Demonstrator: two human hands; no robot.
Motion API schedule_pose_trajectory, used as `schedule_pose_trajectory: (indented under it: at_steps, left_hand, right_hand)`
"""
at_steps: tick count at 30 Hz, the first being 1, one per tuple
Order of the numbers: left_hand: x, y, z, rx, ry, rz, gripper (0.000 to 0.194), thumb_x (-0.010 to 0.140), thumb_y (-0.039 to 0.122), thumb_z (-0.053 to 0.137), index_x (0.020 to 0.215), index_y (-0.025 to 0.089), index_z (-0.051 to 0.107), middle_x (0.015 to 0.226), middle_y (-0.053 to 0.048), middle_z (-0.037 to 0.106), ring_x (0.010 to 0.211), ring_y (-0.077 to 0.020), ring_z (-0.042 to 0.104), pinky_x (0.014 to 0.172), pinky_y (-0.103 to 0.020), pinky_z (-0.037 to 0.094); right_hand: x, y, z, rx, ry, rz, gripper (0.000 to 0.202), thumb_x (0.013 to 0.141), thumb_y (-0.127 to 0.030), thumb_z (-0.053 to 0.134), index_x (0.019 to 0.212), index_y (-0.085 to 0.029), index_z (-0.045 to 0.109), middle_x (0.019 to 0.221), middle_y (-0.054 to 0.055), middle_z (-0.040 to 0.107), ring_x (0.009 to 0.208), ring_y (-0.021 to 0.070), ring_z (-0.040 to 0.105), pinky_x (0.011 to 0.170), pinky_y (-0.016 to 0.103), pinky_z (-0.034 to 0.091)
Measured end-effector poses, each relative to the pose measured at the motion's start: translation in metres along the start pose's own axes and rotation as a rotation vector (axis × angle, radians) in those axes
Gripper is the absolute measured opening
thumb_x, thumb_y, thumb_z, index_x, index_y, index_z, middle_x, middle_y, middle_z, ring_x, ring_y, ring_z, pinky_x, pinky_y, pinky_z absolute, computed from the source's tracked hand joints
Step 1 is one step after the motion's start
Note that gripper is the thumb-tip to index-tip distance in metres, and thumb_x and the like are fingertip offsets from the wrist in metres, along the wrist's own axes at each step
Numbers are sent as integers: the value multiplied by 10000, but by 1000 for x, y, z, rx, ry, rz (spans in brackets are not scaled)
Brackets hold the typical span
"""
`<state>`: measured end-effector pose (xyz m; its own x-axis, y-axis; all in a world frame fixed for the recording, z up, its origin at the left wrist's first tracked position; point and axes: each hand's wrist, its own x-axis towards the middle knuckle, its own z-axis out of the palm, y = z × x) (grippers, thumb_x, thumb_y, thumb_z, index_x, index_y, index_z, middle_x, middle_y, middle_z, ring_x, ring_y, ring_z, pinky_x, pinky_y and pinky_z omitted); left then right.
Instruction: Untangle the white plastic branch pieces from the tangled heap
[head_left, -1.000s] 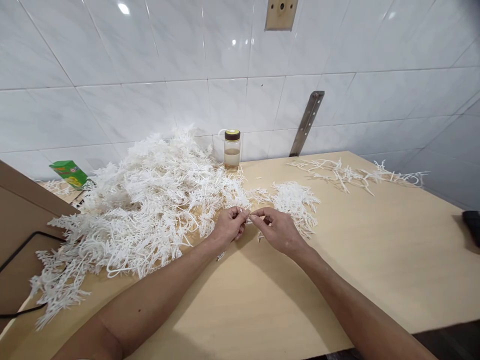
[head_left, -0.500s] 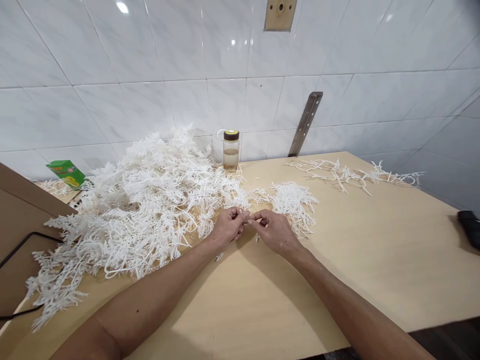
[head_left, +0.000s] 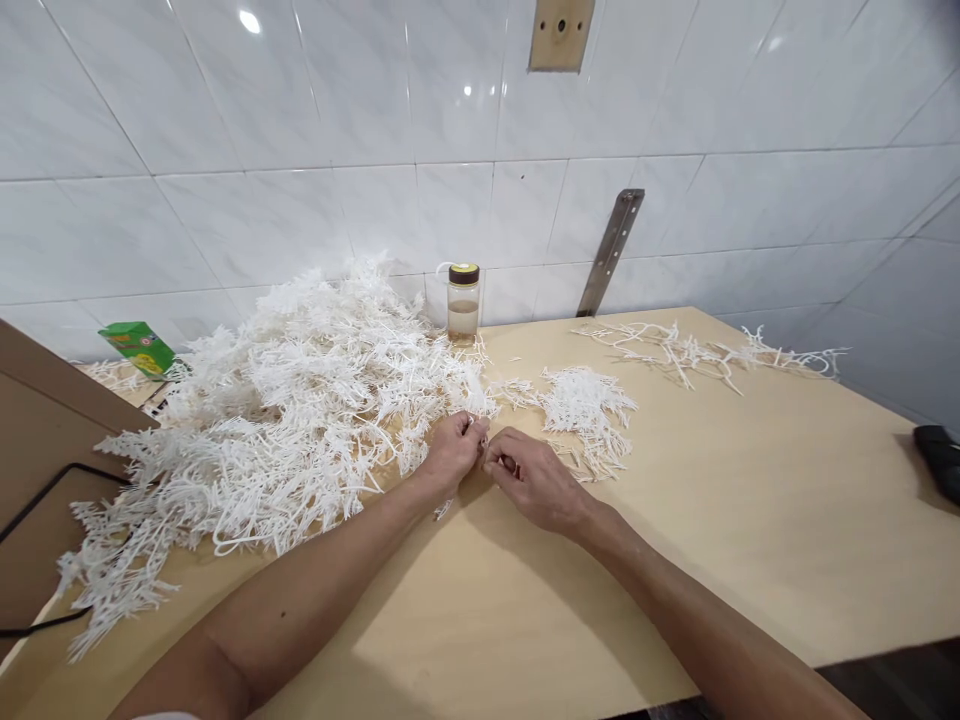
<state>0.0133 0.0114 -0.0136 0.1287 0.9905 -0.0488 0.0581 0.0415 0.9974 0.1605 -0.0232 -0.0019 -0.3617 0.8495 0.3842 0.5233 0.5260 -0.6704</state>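
Note:
My left hand (head_left: 452, 450) is closed on a white branched plastic sprig (head_left: 443, 509), whose tip pokes out below the palm. Close by on the right, my right hand (head_left: 531, 475) has thumb and fingers pinched together; whatever lies between them is too small to make out. A big tangled heap of white branched plastic pieces (head_left: 300, 400) spreads to the left of both hands. Just beyond my right hand lies a smaller pile of short white plastic bits (head_left: 585, 405).
Bare white stems (head_left: 690, 355) lie at the table's (head_left: 750, 500) back right. A lidded bottle (head_left: 463, 305) stands by the tiled wall. At left are a green box (head_left: 139, 347) and a brown cardboard panel (head_left: 60, 430). A black object (head_left: 937, 460) sits at the right edge.
My right hand has come slightly down and its fingers have curled in. My left hand has shifted a little left, so the fingertips are no longer lined up together.

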Motion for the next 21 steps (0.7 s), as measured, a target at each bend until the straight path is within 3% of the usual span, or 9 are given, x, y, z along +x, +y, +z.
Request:
schedule_pose_trajectory:
  at_steps: [2,4,9,13,16,21]
  left_hand:
    - [1,1,-1,9,50,-10,332,768,425,636,608,192,463,435,75,407,391,-61,320,404,-191,233]
    - [0,2,-1,-25,41,-35,326,771,425,640,622,194,465,430,79,403,373,-57,306,393,-191,218]
    - [-5,9,-1,-179,-21,-101,355,757,447,680,652,198,449,433,89,401,336,-38,279,366,-181,199]
    - [-6,10,0,-177,-26,-119,364,754,449,694,656,195,451,432,85,419,329,-30,279,360,-172,196]
    - [-5,8,0,-181,-28,-105,360,746,454,701,668,196,463,434,90,413,330,-32,284,358,-169,202]
    - [-4,4,-1,-151,-25,-50,367,743,477,693,660,192,478,429,82,432,329,-41,307,346,-176,221]
  right_hand:
    - [0,-3,0,14,-2,-20,130,876,-183,502,768,-199,572,796,22,590,641,132,511,611,268,419]
    - [0,-1,-4,17,84,13,124,890,-231,500,799,-199,578,808,32,606,660,141,535,613,269,429]
    - [2,27,-26,-141,344,300,136,845,-320,540,778,-205,567,674,13,607,568,158,532,591,296,431]
    - [2,41,-33,-315,389,326,125,796,-279,538,835,-185,610,868,80,658,587,169,552,649,345,457]
    - [2,31,-27,-276,338,238,206,849,-340,522,889,-187,655,939,92,678,596,166,578,655,340,470]
    - [2,4,-10,-96,118,231,224,859,-400,558,871,-220,691,649,1,656,475,143,537,515,280,422]
